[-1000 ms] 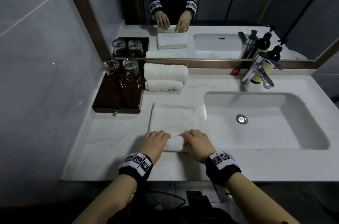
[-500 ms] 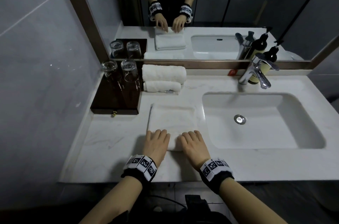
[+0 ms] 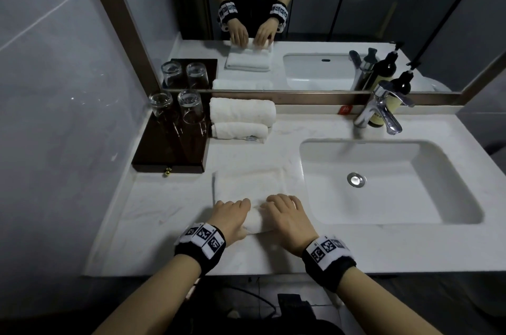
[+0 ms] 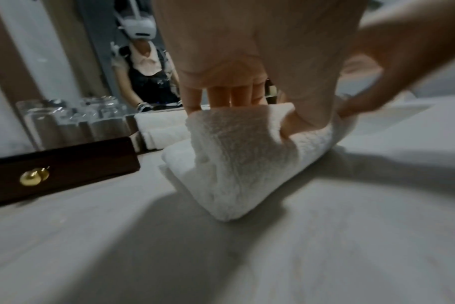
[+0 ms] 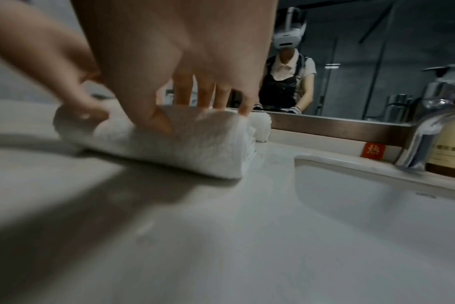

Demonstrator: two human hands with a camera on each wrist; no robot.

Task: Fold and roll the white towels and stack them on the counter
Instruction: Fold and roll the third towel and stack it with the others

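A white towel lies on the marble counter (image 3: 153,214) left of the sink. Its far half (image 3: 247,184) is flat and its near end is wound into a roll (image 3: 256,221). My left hand (image 3: 232,212) grips the roll's left part. My right hand (image 3: 284,212) grips its right part. In the left wrist view the fingers (image 4: 221,96) arch over the roll (image 4: 234,164) with the thumb on its near side. The right wrist view shows the same hold on the roll (image 5: 185,150). Two rolled towels (image 3: 242,112) (image 3: 239,130) lie by the mirror.
A dark wooden tray (image 3: 169,153) with two upturned glasses (image 3: 189,107) stands at the back left. The sink basin (image 3: 383,197) is right beside the towel, with a chrome tap (image 3: 383,115) and a pump bottle (image 3: 402,85) behind it. The counter's front edge runs just under my wrists.
Both hands have pushed the roll away from me over the flat towel. The roll is thicker, the flat part shorter, and my fingers now curl over the roll again.
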